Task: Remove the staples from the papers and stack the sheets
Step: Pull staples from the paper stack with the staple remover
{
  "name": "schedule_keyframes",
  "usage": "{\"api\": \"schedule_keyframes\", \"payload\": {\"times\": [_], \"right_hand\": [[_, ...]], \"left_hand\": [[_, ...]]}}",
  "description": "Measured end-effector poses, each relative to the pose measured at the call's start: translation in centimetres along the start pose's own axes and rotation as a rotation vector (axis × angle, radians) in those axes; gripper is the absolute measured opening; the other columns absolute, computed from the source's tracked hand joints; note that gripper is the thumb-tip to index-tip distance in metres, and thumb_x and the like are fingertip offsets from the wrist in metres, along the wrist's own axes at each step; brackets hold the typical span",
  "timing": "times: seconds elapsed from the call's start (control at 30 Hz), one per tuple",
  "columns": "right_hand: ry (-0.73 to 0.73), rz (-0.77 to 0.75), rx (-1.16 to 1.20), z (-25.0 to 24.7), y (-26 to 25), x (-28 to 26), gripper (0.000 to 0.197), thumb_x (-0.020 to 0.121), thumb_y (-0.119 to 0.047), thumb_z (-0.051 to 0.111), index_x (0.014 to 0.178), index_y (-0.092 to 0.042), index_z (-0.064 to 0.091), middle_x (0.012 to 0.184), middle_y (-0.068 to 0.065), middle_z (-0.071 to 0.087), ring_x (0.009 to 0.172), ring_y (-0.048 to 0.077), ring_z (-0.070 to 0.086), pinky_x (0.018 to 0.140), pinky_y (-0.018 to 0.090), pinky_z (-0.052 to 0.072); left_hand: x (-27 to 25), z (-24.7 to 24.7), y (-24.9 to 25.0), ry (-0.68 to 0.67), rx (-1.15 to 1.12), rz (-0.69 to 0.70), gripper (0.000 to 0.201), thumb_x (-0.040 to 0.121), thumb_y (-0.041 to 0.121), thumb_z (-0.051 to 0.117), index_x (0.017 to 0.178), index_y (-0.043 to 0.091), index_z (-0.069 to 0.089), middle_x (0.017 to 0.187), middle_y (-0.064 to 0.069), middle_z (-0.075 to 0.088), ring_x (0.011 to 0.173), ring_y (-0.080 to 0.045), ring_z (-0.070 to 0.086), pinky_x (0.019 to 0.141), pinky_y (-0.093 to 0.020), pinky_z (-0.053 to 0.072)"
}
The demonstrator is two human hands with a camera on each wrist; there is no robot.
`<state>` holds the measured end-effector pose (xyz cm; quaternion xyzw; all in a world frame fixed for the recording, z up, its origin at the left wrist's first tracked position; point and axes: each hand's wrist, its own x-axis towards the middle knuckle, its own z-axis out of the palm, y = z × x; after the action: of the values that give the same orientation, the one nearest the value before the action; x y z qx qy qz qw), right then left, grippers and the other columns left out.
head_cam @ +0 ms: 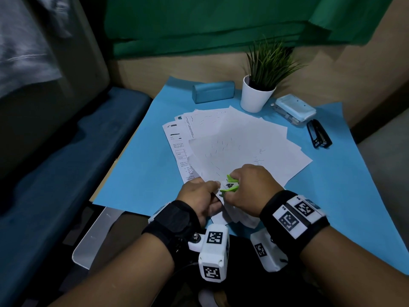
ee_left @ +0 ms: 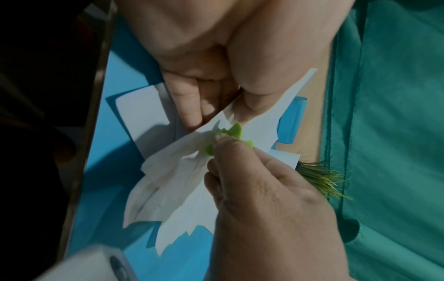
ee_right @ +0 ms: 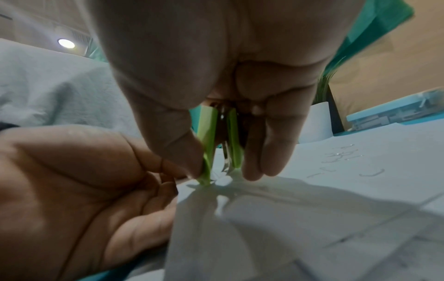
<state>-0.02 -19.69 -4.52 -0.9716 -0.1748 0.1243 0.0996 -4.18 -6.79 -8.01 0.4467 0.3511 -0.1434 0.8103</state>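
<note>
The papers (head_cam: 241,140) are thin matt white sheets, creased and crumpled at the corner near the staple remover (head_cam: 229,186), which has smooth, slightly glossy green plastic grips and thin shiny metal claws (ee_right: 227,163). The tabletop (head_cam: 141,173) is covered by a smooth matt blue paper sheet. The plant pot (head_cam: 254,96) looks like smooth white plastic or ceramic, the stapler (head_cam: 318,134) glossy black, and the backdrop (head_cam: 199,23) is green cloth with soft folds.

Printed sheets (head_cam: 177,149) at left of the paper pile: text lines and a small table, too small to read. Wristband (head_cam: 296,214) on right wrist: "R5" beside black-and-white square markers. Wrist camera housings (head_cam: 213,254): square markers only, no readable words.
</note>
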Motion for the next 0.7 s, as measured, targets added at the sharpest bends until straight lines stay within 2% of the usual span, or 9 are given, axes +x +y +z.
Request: {"api": "schedule_keyframes", "payload": {"times": [0.07, 0.2, 0.3, 0.37, 0.43, 0.53, 0.57, 0.63, 0.7], "right_hand": [[-0.015, -0.002, -0.006, -0.1, -0.1, 0.1, 0.022, 0.076, -0.039, 0.065, 0.072, -0.023, 0.050, 0.081, -0.003, 0.048, 0.083, 0.020, 0.048, 0.071, 0.028, 0.035], [-0.028, -0.018, -0.023, -0.4, -0.3, 0.3, 0.035, 0.077, -0.038, 0.065, 0.059, -0.022, 0.039, 0.070, -0.004, 0.042, 0.077, 0.021, 0.047, 0.066, 0.029, 0.032], [-0.020, -0.024, -0.037, -0.4, -0.3, 0.4, 0.039, 0.078, -0.039, 0.065, 0.058, -0.022, 0.036, 0.068, -0.005, 0.039, 0.075, 0.021, 0.045, 0.061, 0.029, 0.029], [-0.018, -0.034, -0.042, -0.3, -0.2, 0.4, 0.039, 0.079, -0.039, 0.064, 0.058, -0.022, 0.036, 0.067, -0.006, 0.040, 0.074, 0.021, 0.046, 0.060, 0.029, 0.028], [-0.022, -0.044, -0.035, -0.2, -0.1, 0.5, 0.039, 0.080, -0.038, 0.064, 0.057, -0.022, 0.037, 0.064, -0.005, 0.041, 0.073, 0.021, 0.046, 0.061, 0.030, 0.029], [-0.031, -0.048, -0.028, -0.1, 0.0, 0.6, 0.038, 0.080, -0.038, 0.065, 0.057, -0.020, 0.040, 0.061, -0.004, 0.044, 0.069, 0.020, 0.048, 0.053, 0.029, 0.027], [-0.031, -0.053, -0.030, 0.0, 0.1, 0.7, 0.038, 0.080, -0.038, 0.065, 0.058, -0.019, 0.042, 0.060, -0.003, 0.045, 0.068, 0.020, 0.048, 0.053, 0.029, 0.028], [-0.032, -0.058, -0.016, 0.0, 0.4, 0.8, 0.037, 0.080, -0.041, 0.067, 0.059, -0.019, 0.045, 0.061, -0.003, 0.047, 0.068, 0.020, 0.049, 0.057, 0.029, 0.031], [-0.055, -0.053, 0.036, -0.1, 0.9, 0.9, 0.034, 0.078, -0.042, 0.070, 0.062, -0.020, 0.050, 0.063, -0.006, 0.050, 0.070, 0.017, 0.050, 0.058, 0.026, 0.032]], "left_hand": [[0.1, 0.0, -0.1, 0.002, -0.015, -0.007, 0.032, 0.094, -0.005, 0.059, 0.074, 0.014, 0.042, 0.050, -0.006, 0.038, 0.044, -0.015, 0.033, 0.083, -0.051, 0.053], [0.3, -0.1, -0.3, 0.013, -0.032, -0.007, 0.034, 0.092, -0.004, 0.062, 0.075, 0.015, 0.040, 0.059, -0.007, 0.037, 0.054, -0.016, 0.034, 0.083, -0.051, 0.045], [0.4, -0.2, -0.4, 0.013, -0.046, -0.008, 0.034, 0.093, -0.003, 0.061, 0.074, 0.015, 0.039, 0.055, -0.006, 0.037, 0.054, -0.017, 0.036, 0.089, -0.056, 0.048], [0.3, -0.2, -0.4, 0.010, -0.043, 0.004, 0.036, 0.093, -0.003, 0.061, 0.074, 0.015, 0.037, 0.053, -0.005, 0.035, 0.051, -0.016, 0.033, 0.086, -0.055, 0.048], [0.1, -0.1, -0.3, 0.014, -0.017, 0.015, 0.036, 0.094, -0.004, 0.060, 0.073, 0.015, 0.037, 0.051, -0.005, 0.035, 0.046, -0.015, 0.032, 0.079, -0.048, 0.049], [-0.2, 0.0, -0.3, 0.024, 0.022, 0.040, 0.037, 0.094, -0.006, 0.058, 0.069, 0.013, 0.039, 0.046, -0.003, 0.037, 0.039, -0.015, 0.035, 0.056, -0.032, 0.051], [-0.3, 0.0, -0.2, 0.022, 0.031, 0.048, 0.037, 0.094, -0.007, 0.057, 0.068, 0.013, 0.040, 0.045, -0.003, 0.038, 0.039, -0.015, 0.035, 0.052, -0.031, 0.051], [-0.2, 0.0, -0.2, 0.012, 0.049, 0.049, 0.036, 0.094, -0.006, 0.058, 0.069, 0.012, 0.041, 0.047, -0.005, 0.041, 0.042, -0.017, 0.040, 0.058, -0.037, 0.054], [-0.2, 0.0, -0.2, 0.002, 0.054, 0.047, 0.030, 0.095, -0.005, 0.058, 0.072, 0.009, 0.043, 0.052, -0.012, 0.051, 0.047, -0.023, 0.054, 0.067, -0.047, 0.061]]}}
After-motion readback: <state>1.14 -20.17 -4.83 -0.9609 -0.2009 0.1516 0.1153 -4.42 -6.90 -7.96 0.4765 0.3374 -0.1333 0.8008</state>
